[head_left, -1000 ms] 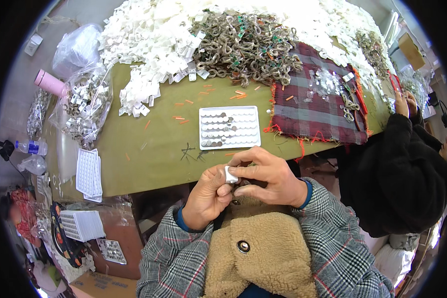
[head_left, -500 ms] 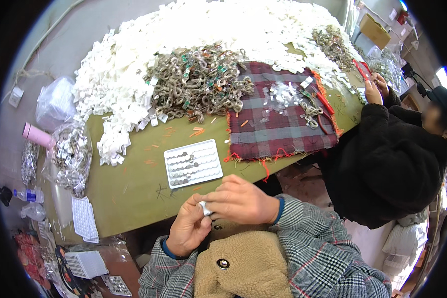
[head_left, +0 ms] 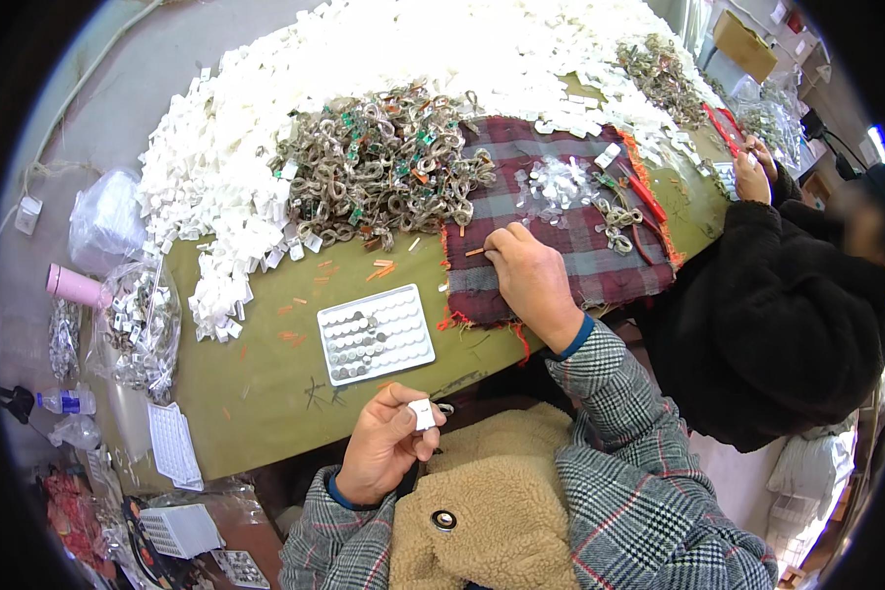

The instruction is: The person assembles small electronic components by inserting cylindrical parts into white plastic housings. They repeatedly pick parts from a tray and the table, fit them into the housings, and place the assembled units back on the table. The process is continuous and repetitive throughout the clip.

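- The left hand (head_left: 388, 447) is holding a small white piece (head_left: 423, 414) close to the body, below the near edge of the olive-green surface (head_left: 265, 364); its fingers (head_left: 403, 398) are closing around the piece, thumb on one side.
- The right hand (head_left: 529, 277) is reaching out over the plaid cloth (head_left: 580, 246), its fingers curling together and pinching a thin orange sliver (head_left: 475, 253) at the cloth's left edge.
- A white compartment tray (head_left: 376, 333) is lying on the surface between the two hands, with small metal parts filling part of its left side.
- A heap of greyish metal links (head_left: 379, 167) is sitting just beyond the tray, touching the cloth's far corner.
- A large pile of white pieces (head_left: 364, 59) is covering the far surface.
- Another person's hand (head_left: 752, 177) is working at the far right.
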A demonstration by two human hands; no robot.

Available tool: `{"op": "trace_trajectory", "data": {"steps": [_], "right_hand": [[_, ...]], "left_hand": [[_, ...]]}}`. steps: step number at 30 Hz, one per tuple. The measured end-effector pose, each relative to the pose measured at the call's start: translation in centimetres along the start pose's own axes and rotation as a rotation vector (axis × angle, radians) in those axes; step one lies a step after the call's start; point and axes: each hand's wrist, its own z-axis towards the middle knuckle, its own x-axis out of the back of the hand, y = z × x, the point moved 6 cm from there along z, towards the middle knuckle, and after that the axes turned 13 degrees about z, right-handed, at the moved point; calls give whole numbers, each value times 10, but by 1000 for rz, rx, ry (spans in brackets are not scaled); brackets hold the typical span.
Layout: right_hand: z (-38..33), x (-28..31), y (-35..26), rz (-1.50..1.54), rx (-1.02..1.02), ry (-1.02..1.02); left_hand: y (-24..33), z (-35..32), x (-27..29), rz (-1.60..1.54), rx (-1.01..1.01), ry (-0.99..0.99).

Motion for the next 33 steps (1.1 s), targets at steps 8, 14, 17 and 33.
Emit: {"op": "trace_trajectory", "data": {"steps": [8, 14, 17, 33], "right_hand": [[-71, -9, -69, 1082, -393, -244], [-89, -18, -101, 955, -33, -238], [-96, -18, -105, 939, -28, -216], [-168, 6, -91, 927, 162, 36]], "left_hand": [[-2, -3, 6, -94, -18, 78], [1, -12, -4, -56, -76, 55], [-1, -17, -9, -53, -79, 82], [-47, -41, -40, 153, -55, 164]]}}
